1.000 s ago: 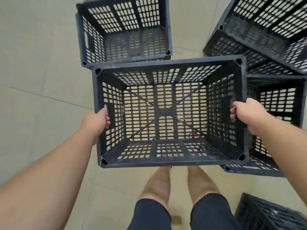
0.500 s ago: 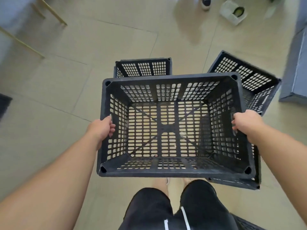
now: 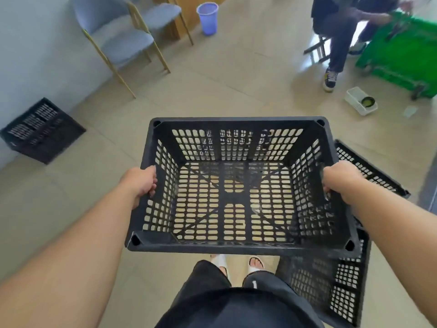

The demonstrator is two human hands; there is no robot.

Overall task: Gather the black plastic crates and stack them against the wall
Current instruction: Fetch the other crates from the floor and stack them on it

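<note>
Crate [image 3: 233, 185] in the air at waist height: we grip it with our left hand [image 3: 142, 183] and right hand [image 3: 340, 179], fingers curled closed over its 2 short rims. We judge this the carrying step. Next we turn left toward the floor crate [image 3: 41, 131] by the wall [image 3: 28, 55] and lower ours squarely onto it.

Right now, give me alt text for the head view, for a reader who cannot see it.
The left hand and right hand hold an empty black crate by its short sides above a tiled floor. Another crate sits against the wall at left, and more crates lie at right.
</note>
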